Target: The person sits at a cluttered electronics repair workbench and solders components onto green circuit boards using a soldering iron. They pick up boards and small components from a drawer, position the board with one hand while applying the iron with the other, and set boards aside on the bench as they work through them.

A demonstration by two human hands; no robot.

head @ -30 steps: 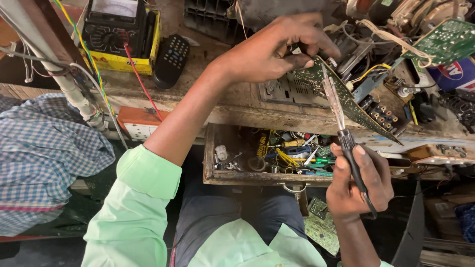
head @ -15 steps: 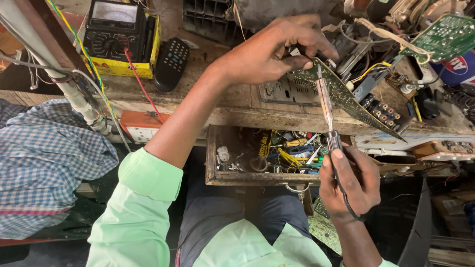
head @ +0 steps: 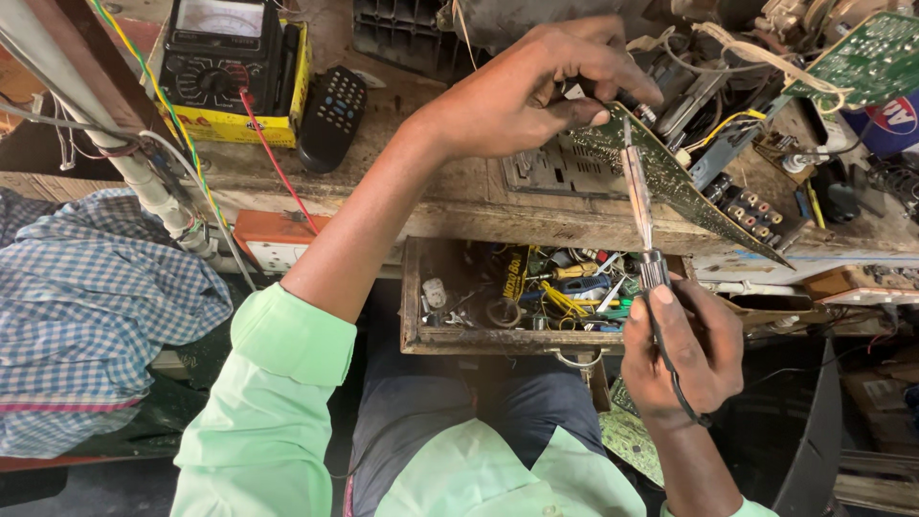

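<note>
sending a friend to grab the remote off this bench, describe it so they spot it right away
Start at the wooden workbench and look to its far left, where a black analog meter sits on a yellow box. The remote control lies right beside that box, on the side nearer the left hand. It is the only slim black slab with rows of small buttons.

Shiny metal tool shaft (head: 637, 196), speckled green circuit board (head: 670, 177), rough worn wooden bench (head: 459, 206), soft checked cloth (head: 86, 306) at nine o'clock
</note>
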